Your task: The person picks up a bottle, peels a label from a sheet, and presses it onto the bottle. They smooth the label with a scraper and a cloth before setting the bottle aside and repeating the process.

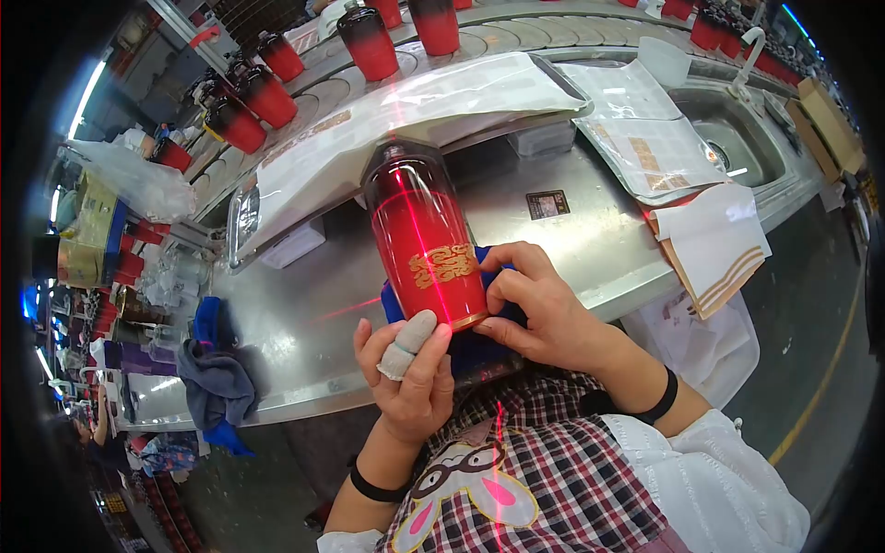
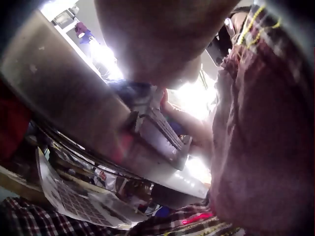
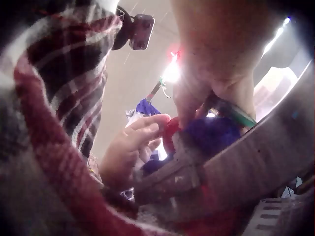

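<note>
A glossy red bottle [image 1: 415,217], black toward its far end, lies tilted over blue cloth [image 1: 394,302], its base toward the person. Gold ornament [image 1: 444,265] shows near the base. At the base's left side, the left hand [image 1: 406,373] holds the bottle with thumb and fingers; pale covers sit on its fingers. From the right, the right hand [image 1: 544,309] grips the lower edge with bent fingers and thumb. The right wrist view shows the left hand's fingers [image 3: 145,129] against a red surface. Contact is unclear in the left wrist view.
Beyond the bottle lies a paper-covered tray [image 1: 406,106]. Red-black bottles [image 1: 369,46] stand on a slatted conveyor [image 1: 516,35]. A sink [image 1: 737,138] and papers [image 1: 645,152] are at right; a grey cloth [image 1: 217,378] hangs at the left edge of the metal table [image 1: 304,313].
</note>
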Available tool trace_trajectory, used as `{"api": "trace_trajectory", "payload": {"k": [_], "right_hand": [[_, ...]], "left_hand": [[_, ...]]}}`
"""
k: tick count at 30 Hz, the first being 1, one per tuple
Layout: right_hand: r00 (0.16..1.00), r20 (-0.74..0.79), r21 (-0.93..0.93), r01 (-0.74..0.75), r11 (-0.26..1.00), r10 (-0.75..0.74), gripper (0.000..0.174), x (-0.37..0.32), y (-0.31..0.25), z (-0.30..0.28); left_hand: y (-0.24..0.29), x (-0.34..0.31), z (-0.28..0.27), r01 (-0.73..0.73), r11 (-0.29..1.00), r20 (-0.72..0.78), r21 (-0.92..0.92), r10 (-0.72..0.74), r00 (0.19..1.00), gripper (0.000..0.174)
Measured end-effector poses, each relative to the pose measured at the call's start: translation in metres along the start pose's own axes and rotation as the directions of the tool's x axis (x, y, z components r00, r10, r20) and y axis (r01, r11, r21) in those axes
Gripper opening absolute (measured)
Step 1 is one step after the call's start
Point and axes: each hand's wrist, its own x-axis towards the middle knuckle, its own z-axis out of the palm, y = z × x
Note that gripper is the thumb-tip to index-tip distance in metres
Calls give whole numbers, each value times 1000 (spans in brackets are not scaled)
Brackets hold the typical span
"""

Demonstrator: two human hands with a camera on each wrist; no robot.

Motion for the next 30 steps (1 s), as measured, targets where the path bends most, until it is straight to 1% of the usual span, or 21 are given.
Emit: {"api": "trace_trajectory", "payload": {"k": [2, 5, 17, 20, 26, 29, 30], "right_hand": [[1000, 1, -5, 3, 1000, -3, 26, 0, 0, 0], [1000, 4, -12, 5, 1000, -5, 26, 0, 1, 0], [1000, 0, 0, 1, 1000, -1, 26, 0, 0, 0], [1000, -1, -1, 0, 1000, 0, 26, -1, 1, 1], [1000, 6, -6, -12, 1000, 12, 26, 0, 0, 1], [1000, -2, 9, -21, 1000, 21, 26, 0, 0, 2], [1000, -4, 14, -22, 1000, 22, 26, 0, 0, 2]], "left_hand": [[1, 0, -1, 41, 999, 3, -20, -41, 999, 29], [1, 0, -2, 31, 999, 36, 7, -31, 999, 32], [-2, -3, 0, -14, 1000, 21, 28, 13, 1000, 32], [1, -5, -1, -29, 998, 29, 48, 28, 999, 33], [3, -2, 0, -115, 991, 22, 66, 114, 993, 31], [6, 2, 3, -126, 992, 34, 20, 125, 992, 30], [6, 2, 3, -80, 996, 12, -24, 81, 997, 31]]}}
